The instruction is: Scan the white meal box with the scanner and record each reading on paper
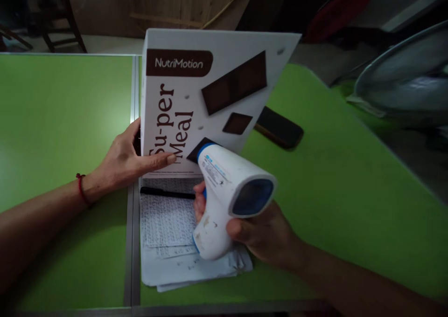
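Observation:
My left hand (131,161) grips the lower left side of a white box (217,42) printed with "NutriMotion" and "Su-per Meal", its thumb across the front and the other fingers hidden behind. The box stands tilted above the green table. In my right hand (262,235) is a white and blue infrared thermometer (224,191), held by its handle. Its front end points at the box's lower front, and its dark screen faces me. From this angle I cannot tell whether it touches the box. Handwritten papers (168,223) lie below, with a black pen (164,193) across them.
A dark phone-like object (280,127) lies on the green table (350,205), right of the box. A metal strip (132,242) divides the tabletop. Beyond the table are a wooden chair (56,23) at the left and a large round translucent object (406,70) at the right.

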Demonstrator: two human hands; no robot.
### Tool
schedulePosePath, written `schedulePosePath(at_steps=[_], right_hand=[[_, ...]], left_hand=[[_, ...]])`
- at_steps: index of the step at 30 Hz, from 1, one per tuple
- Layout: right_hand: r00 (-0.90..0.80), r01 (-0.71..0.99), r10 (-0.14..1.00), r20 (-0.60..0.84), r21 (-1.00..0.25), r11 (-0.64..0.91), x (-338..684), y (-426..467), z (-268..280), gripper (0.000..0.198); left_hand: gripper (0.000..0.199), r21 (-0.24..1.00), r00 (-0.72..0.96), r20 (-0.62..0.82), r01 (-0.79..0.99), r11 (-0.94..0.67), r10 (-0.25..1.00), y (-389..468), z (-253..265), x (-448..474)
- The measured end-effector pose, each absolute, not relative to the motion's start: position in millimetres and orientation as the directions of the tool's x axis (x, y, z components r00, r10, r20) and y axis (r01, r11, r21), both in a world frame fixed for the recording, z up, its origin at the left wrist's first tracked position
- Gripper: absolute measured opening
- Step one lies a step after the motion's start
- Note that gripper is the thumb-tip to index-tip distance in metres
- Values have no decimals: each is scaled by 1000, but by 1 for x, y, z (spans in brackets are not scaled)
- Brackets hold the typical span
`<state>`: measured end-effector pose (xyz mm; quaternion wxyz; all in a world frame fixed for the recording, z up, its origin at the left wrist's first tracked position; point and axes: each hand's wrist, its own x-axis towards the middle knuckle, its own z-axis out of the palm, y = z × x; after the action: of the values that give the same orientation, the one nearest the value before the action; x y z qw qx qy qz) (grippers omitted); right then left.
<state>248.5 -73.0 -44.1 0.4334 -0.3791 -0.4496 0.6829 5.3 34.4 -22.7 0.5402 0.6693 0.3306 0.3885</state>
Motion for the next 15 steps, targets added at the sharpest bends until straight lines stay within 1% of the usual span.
schedulePosePath(at_steps=[6,11,15], right_hand=[[-370,-240,915,-159,-935,-259,249,-73,-46,37],[-353,-234,923,-155,-940,-248,247,-72,-46,41],[-359,-232,922,-142,-944,-236,247,-71,-47,41]], left_hand=[[46,962,488,201,65,-265,850,35,-21,5],[48,964,489,196,63,-259,850,36,-21,5],[54,955,451,200,107,-276,870,35,-22,5]])
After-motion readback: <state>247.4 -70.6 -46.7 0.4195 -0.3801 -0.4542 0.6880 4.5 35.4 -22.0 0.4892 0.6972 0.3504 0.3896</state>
